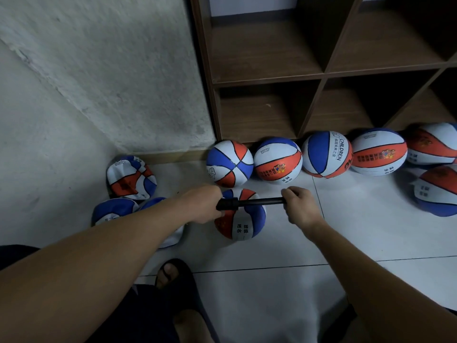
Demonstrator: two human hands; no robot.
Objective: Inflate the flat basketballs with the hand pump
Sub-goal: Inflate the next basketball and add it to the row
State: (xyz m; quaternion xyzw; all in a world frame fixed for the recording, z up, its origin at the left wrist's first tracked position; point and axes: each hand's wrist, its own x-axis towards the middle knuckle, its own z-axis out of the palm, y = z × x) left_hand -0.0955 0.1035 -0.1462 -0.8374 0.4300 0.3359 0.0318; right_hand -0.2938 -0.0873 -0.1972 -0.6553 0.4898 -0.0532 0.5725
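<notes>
Head view: left hand (202, 204) fingers wrapped around black hand pump (249, 203) barrel, right hand (300, 206) fingers curled on its handle end, pump horizontal over red-white-blue basketball (243, 225) on tiled floor (346, 231).

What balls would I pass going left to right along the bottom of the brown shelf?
Blue-white-red ball with crossing seams → ball with an orange cartoon band → ball printed CHILDREN → ball with an orange band → ball cut off by the picture's edge.
</notes>
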